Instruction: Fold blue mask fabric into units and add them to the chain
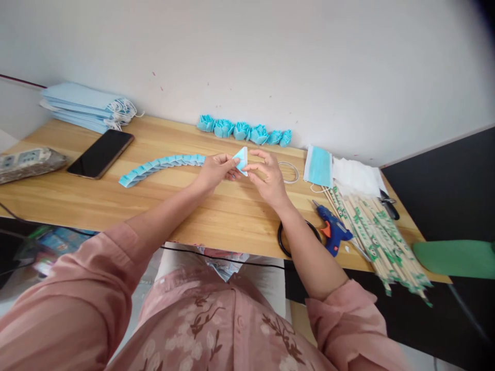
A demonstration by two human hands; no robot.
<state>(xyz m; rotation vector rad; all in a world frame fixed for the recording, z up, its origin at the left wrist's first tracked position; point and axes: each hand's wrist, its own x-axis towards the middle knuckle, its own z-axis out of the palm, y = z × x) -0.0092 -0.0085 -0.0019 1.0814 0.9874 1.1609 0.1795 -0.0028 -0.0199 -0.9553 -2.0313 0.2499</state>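
Near the middle of the table, my left hand [218,171] pinches a small folded blue and white piece [241,158] between thumb and fingers. My right hand [267,178] is at the right edge of that piece, its fingers apart and curved, with a fingertip at or very near the white edge. Left of my left hand, a curved row of overlapping blue folded pieces [162,164] lies on the wood. Several blue flower shapes [242,131] stand in a line along the wall.
On the wooden table [232,216] lie a mask stack [81,103], a phone [101,153], a power strip [29,161], a tape ring [297,173], a blue mask [319,165], white sheets [356,176], a blue glue gun [333,229], a black ring [281,242] and wrapped chopsticks [381,237].
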